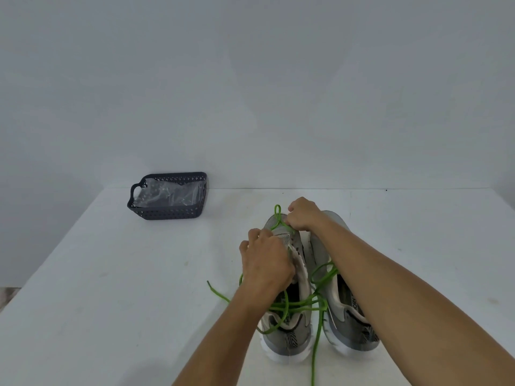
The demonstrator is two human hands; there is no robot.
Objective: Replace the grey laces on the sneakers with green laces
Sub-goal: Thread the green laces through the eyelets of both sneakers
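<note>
1. Two grey sneakers stand side by side on the white table [111,274], heels toward the person, toes toward the wall. I take the left sneaker [287,324] as the landmark; the right sneaker [345,316] is just beside it, on its right.
2. Green lace [317,338]: how many separate laces there are I cannot tell. Strands loop over the landmark's opening and across to the right sneaker; one end trails on the table left of the landmark, another runs down between the two heels to the picture's lower edge.
3. A small green loop stands up above the landmark's toe end.
4. Two bare hands, both over the landmark's front half. Left hand [264,260] has its fingers curled over the tongue and eyelet area; whether it pinches lace or only grips the shoe I cannot tell.
5. Right hand [303,214] is clenched at the toe end, pinching the lace at the base of the small loop.
6. One dark perforated basket [167,211] sits well apart, far to the left of the landmark against the wall, with one clear plastic bag [167,193] inside.
7. No grey lace is visible on either sneaker.
</note>
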